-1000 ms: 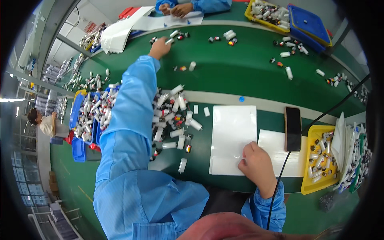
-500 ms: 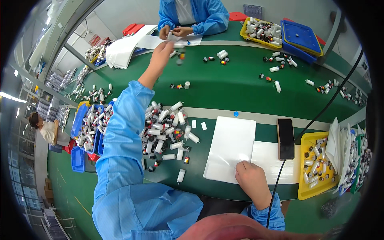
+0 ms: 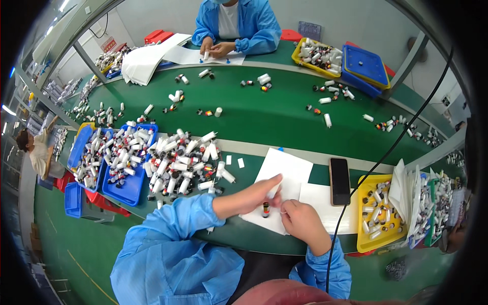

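Observation:
My left hand (image 3: 252,197) is above the white sheets of paper (image 3: 288,166) in front of me, fingers closed around a small white cylinder (image 3: 274,191), partly hidden by the fingers. Just below those fingers is a small black, red and yellow cylindrical piece (image 3: 266,209); whether it is held or stands on the paper I cannot tell. Close beside it, my right hand (image 3: 305,222) has thumb and fingers pinched together at the paper. What lies in that pinch is too small to make out. A heap of white cylinders with dark and red ends (image 3: 178,165) spreads left of the paper.
A black phone (image 3: 339,181) lies right of the paper, crossed by a hanging black cable (image 3: 394,145). Beyond it stands a yellow tray (image 3: 363,239) of parts. Blue trays (image 3: 124,192) are at left. Across the green belt (image 3: 244,109), scattered with parts, a co-worker (image 3: 236,25) handles pieces.
My left hand has come back from the far side of the belt to the paper, beside my right hand. More parts now lie on the belt's far left. The whole view has shifted slightly.

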Available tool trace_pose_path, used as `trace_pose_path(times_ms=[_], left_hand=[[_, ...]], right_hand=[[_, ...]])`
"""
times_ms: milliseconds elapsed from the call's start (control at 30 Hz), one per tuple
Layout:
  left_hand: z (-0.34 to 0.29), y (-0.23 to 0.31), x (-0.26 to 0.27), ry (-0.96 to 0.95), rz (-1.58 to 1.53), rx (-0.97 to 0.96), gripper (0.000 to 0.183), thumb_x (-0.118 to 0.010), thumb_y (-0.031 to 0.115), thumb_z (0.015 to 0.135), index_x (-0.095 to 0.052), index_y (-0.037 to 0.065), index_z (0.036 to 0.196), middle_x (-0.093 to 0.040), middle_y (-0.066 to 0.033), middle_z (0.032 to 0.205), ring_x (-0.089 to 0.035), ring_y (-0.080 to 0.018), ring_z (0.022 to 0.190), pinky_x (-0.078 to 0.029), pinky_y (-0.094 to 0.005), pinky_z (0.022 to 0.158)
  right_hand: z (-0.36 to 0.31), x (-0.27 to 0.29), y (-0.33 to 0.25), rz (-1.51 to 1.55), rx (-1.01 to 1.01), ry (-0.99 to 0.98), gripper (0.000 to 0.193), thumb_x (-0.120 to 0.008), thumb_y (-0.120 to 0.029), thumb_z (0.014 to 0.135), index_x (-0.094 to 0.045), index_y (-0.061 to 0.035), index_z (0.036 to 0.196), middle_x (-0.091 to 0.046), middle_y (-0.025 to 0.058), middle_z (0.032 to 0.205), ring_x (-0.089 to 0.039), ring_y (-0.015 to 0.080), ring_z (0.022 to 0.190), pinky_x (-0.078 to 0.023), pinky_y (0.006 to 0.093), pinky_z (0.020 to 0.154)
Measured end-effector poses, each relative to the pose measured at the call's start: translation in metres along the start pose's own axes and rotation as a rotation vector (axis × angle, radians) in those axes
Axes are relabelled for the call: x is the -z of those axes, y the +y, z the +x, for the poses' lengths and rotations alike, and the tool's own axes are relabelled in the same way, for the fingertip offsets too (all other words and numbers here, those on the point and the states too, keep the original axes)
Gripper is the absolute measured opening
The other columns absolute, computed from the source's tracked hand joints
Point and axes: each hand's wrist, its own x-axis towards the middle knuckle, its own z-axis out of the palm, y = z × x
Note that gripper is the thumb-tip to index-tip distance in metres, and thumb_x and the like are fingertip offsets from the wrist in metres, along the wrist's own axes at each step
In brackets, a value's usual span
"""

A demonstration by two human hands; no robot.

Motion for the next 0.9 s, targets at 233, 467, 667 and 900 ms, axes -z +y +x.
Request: trace_pose_path(times_ms=[233,467,667,900], left_hand=[[-0.007,-0.015,0.011,0.015,0.025,0.006,0.054,-0.034,0.053,0.106,-0.056,0.007,0.088,-0.059,-0.0060,0.081,-0.066,-0.0219,0.101,-0.046,-0.0351,0.089],[-0.024,0.007,-0.011,0.039,0.010,-0.043,0.055,-0.033,0.056,0.106,-0.057,0.010,0.085,-0.066,-0.0087,0.103,-0.060,-0.0199,0.111,-0.047,-0.0350,0.089],[0.004,0.094,-0.020,0.005,-0.515,-0.275,0.054,-0.039,0.060,0.102,-0.058,0.009,0.099,-0.062,-0.0184,0.126,-0.057,-0.0277,0.121,-0.045,-0.0390,0.107],[0.045,0.069,0.002,-0.249,-0.419,-0.307,0.053,-0.041,0.047,0.104,-0.058,0.000,0.120,-0.058,-0.0184,0.133,-0.057,-0.0273,0.122,-0.044,-0.0409,0.106]], right_hand=[[-0.002,-0.030,0.002,0.128,-0.257,0.306,0.010,-0.064,-0.005,0.085,-0.057,-0.0031,0.092,-0.065,0.0182,0.071,-0.065,0.0369,0.061,-0.051,0.0434,0.055],[0.013,0.000,-0.014,0.402,-0.407,0.448,0.025,-0.068,-0.004,0.087,-0.054,-0.0009,0.107,-0.064,0.0111,0.068,-0.064,0.0213,0.054,-0.049,0.0330,0.052],[0.071,-0.014,-0.017,0.355,0.106,0.722,0.062,-0.078,-0.002,0.079,-0.043,0.0000,0.131,-0.066,0.0128,0.101,-0.066,0.0212,0.094,-0.049,0.0352,0.090],[0.075,-0.031,0.019,0.885,-0.109,0.839,0.051,-0.067,0.007,0.088,-0.038,0.0004,0.130,-0.064,0.0075,0.094,-0.061,0.0120,0.091,-0.046,0.0257,0.086]])
